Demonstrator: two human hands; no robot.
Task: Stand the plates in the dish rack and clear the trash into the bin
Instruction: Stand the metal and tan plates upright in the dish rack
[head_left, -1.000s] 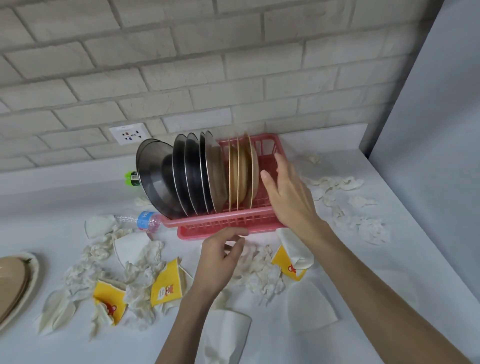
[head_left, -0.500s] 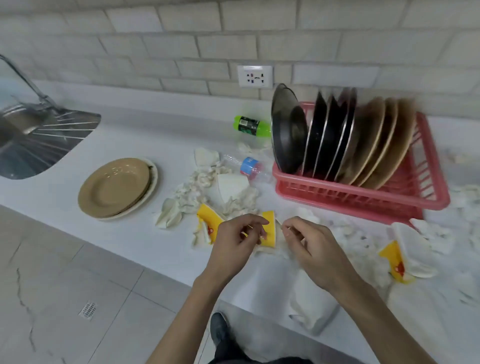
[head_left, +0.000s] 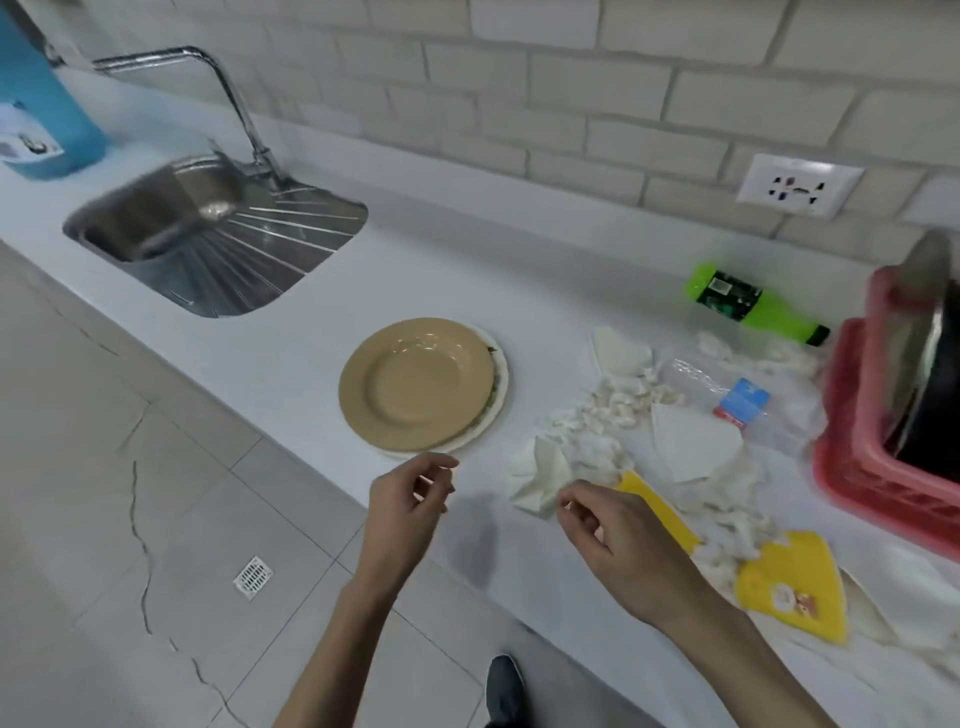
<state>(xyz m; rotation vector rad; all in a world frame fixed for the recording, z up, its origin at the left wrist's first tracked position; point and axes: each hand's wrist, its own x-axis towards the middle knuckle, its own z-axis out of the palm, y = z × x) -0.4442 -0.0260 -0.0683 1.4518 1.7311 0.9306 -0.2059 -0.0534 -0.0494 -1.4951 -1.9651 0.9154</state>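
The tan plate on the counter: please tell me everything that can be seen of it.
The tan plate is round, with a broad rim and a shallow well; its glossy surface looks like plastic. It lies flat, face up, on a white plate whose edge shows at its right and near sides, with something greenish between them. The stack rests on the white counter, between the sink and the crumpled paper. The left hand hovers before it without touching it.

Tan plate (head_left: 415, 383) lies flat, face up, stacked off-centre on a white plate (head_left: 500, 395), near the worktop (head_left: 467, 270) front edge. Red plastic dish rack (head_left: 852, 467) at far right, holding dark plates (head_left: 919, 332) upright. Between them lies trash: crumpled tissue (head_left: 597, 441), flattened yellow cups (head_left: 789, 587), a clear bottle (head_left: 727, 395) and a green bottle (head_left: 753, 304), both bottles on their sides.
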